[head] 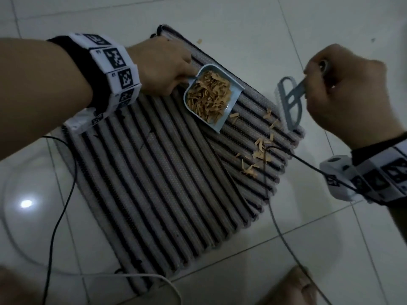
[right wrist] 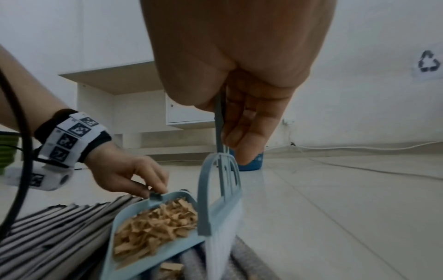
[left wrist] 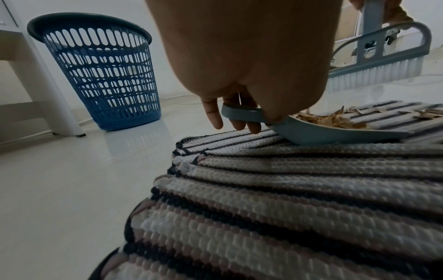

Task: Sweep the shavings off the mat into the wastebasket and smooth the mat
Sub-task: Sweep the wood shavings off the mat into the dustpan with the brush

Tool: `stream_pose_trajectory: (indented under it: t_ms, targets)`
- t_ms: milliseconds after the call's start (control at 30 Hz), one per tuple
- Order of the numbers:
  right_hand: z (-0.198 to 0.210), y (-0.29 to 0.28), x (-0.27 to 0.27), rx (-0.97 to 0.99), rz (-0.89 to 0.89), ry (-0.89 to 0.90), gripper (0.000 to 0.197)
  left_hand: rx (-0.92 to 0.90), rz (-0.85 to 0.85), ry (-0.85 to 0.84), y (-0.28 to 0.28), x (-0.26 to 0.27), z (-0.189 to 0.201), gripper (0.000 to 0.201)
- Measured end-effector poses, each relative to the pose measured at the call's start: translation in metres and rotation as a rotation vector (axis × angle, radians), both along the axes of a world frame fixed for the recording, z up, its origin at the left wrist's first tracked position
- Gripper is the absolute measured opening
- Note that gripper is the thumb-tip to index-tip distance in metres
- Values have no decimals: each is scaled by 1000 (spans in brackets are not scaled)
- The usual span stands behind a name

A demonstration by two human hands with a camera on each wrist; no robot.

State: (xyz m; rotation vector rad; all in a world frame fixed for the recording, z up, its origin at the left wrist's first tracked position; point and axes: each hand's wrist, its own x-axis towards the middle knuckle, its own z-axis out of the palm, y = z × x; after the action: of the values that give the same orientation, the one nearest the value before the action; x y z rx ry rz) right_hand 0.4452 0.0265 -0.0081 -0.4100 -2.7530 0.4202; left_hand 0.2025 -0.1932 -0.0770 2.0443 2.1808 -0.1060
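Observation:
A striped woven mat [head: 167, 179] lies on the tiled floor. My left hand [head: 163, 69] grips the handle of a light blue dustpan [head: 236, 90] that rests on the mat's far part and is full of tan shavings [head: 209, 95]. More loose shavings [head: 259, 148] lie on the mat near its right edge. My right hand [head: 343, 89] holds the handle of a small blue-grey brush [head: 290, 102], whose white bristles stand at the mat's right edge, just right of the pan. In the left wrist view a blue perforated wastebasket [left wrist: 100, 73] stands on the floor, left of the mat [left wrist: 299, 199].
Black and white cables [head: 59, 216] trail over the floor and across the mat's right side. A white low cabinet [right wrist: 143, 113] stands along the wall. One stray shaving [head: 200, 41] lies on the tiles beyond the mat. My bare foot [head: 295, 287] is at the lower edge.

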Motion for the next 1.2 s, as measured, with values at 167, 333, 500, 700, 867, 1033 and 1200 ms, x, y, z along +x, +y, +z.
stream_pose_trajectory:
  t_ms: [167,333,500,700,867,1033,1200]
  targets:
    - [-24,-3,16,54,22,-153,16,-7,-3,30,4,2,1,39]
    - [-38,-35,4,-39,77,-110,20,-18,-1,41,4,2,-3,44]
    - [-17,-22,-1,-77,4,12,23,-14,-2,43,4,2,-4,44]
    - [-24,-16,9,-39,10,-101,19,-9,-14,59,3,1,-9,46]
    - [-37,-58,-4,-138,140,-152,20,-26,-11,51,4,1,-11,45]
    - [-10,-53,-7,-183,132,-67,30,-26,-16,72,3,1,-10,50]
    - [14,-23,7,-177,64,-190,45,-24,-20,73,4,1,-9,47]
